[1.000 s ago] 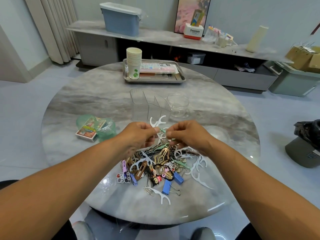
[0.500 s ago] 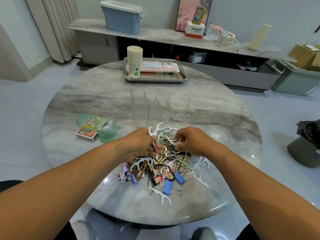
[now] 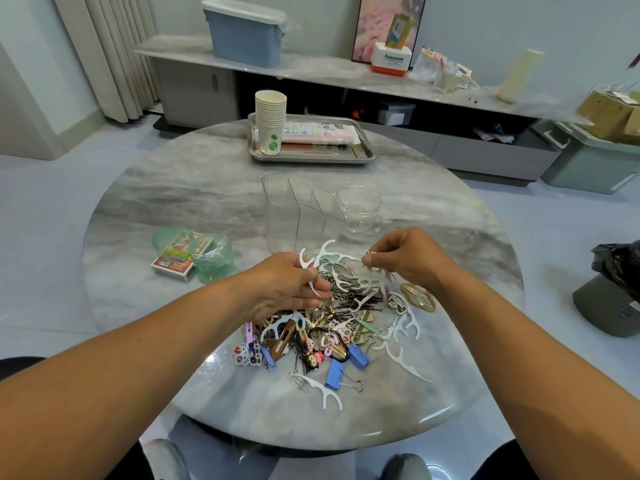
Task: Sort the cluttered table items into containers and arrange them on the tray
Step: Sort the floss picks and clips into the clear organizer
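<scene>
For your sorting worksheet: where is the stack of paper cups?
In the head view, the stack of paper cups stands at the left end of the metal tray, at the table's far side.

Both hands have drawn apart over the pile of small items (image 3: 332,317). The left hand (image 3: 287,289), earlier empty-fingered at the heap, now pinches a white floss pick (image 3: 309,271) lifted clear of it. The right hand (image 3: 408,258) has shifted rightward and upward, pinching a small pale piece (image 3: 370,255); a gold hair clip (image 3: 419,296) is newly exposed beside the pile.
</scene>
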`<action>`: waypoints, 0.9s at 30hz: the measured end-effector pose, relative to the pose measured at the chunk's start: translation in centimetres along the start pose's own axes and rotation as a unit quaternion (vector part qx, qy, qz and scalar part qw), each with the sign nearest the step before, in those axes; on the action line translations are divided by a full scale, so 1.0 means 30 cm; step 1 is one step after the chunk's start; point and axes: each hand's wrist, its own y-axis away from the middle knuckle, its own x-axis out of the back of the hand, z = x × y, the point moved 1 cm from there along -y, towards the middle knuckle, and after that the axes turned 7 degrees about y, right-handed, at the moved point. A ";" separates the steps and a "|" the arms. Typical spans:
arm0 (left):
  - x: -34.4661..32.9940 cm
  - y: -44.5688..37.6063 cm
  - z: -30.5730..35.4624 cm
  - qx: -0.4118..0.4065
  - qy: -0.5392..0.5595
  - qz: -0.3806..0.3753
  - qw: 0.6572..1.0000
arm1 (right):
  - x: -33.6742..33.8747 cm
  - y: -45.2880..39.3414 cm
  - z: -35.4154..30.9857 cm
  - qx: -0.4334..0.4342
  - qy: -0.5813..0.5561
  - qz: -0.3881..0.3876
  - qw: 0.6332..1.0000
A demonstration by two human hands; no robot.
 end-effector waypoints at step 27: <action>-0.045 0.033 0.001 -0.007 0.049 -0.125 0.991 | -0.130 0.068 -0.102 0.001 -0.265 -0.063 0.962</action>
